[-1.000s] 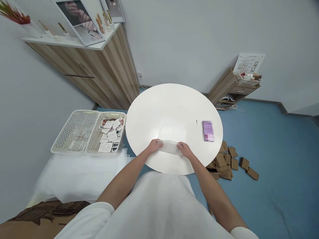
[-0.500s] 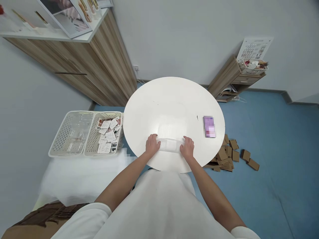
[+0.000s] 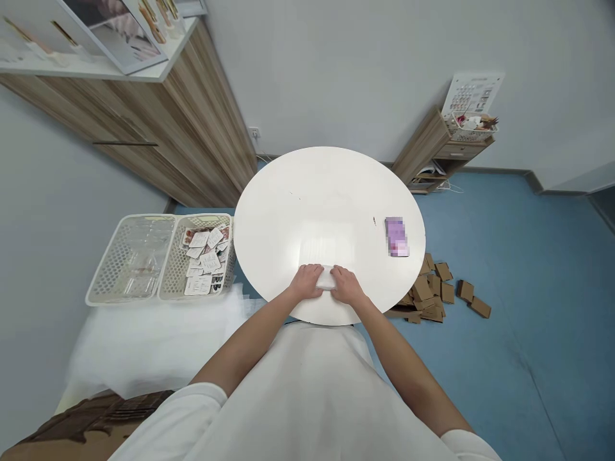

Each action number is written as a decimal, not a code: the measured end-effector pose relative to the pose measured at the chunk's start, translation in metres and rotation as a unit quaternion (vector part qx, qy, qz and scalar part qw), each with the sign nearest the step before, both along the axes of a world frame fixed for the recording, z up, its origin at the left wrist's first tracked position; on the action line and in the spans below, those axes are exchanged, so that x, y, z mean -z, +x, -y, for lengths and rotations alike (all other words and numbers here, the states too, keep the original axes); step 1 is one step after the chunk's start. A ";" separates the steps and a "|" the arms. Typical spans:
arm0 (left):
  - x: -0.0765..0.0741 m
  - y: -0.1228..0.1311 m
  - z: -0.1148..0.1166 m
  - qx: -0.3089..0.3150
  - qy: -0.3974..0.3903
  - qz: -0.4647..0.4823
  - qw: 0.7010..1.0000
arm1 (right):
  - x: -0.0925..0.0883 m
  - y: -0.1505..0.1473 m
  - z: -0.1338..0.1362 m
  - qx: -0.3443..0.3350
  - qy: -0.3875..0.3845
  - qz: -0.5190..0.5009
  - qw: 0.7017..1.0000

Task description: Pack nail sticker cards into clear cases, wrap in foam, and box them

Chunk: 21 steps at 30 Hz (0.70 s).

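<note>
Both my hands rest close together near the front edge of the round white table (image 3: 327,182). Between them lies a small, folded white wrapping sheet (image 3: 327,278), thin and slightly see-through; whether anything is inside it cannot be made out. My left hand (image 3: 306,282) is closed over the left end of the folded sheet, fingers curled. At its right end, my right hand (image 3: 346,285) grips it the same way. Only the middle of the sheet shows between the fingers. A purple packet (image 3: 396,237), blurred, lies apart on the table's right side.
Left of the table stand two white plastic baskets, one with clear plastic cases (image 3: 144,269), the other with printed cards (image 3: 209,261). White sheets (image 3: 158,339) are piled in front of them. Small brown boxes (image 3: 425,291) lie on the floor at right. A wooden cabinet (image 3: 192,121) stands behind.
My hands have moved inward toward each other. The white sheet between them, wider before, is now gathered into a shorter bundle. The view has shifted slightly.
</note>
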<state>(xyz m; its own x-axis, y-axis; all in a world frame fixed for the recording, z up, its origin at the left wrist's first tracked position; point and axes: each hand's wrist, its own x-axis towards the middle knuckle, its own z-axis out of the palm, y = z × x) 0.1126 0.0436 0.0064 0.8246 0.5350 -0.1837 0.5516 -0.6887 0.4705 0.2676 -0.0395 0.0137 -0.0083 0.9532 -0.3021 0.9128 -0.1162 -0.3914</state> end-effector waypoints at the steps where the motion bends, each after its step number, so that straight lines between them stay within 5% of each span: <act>1: -0.003 -0.002 0.002 0.000 -0.016 0.004 1.000 | -0.003 -0.001 0.003 0.004 -0.009 -0.011 1.000; 11: -0.016 -0.024 0.029 -0.005 -0.093 0.003 0.996 | -0.016 -0.007 0.037 0.005 -0.053 -0.078 0.996; 15: -0.021 -0.028 0.014 -0.031 -0.126 0.043 0.991 | -0.017 0.005 0.022 0.032 -0.012 -0.100 0.994; 21: -0.015 -0.040 -0.017 -0.115 -0.203 0.073 0.970 | -0.013 0.024 -0.007 0.104 -0.050 -0.207 0.972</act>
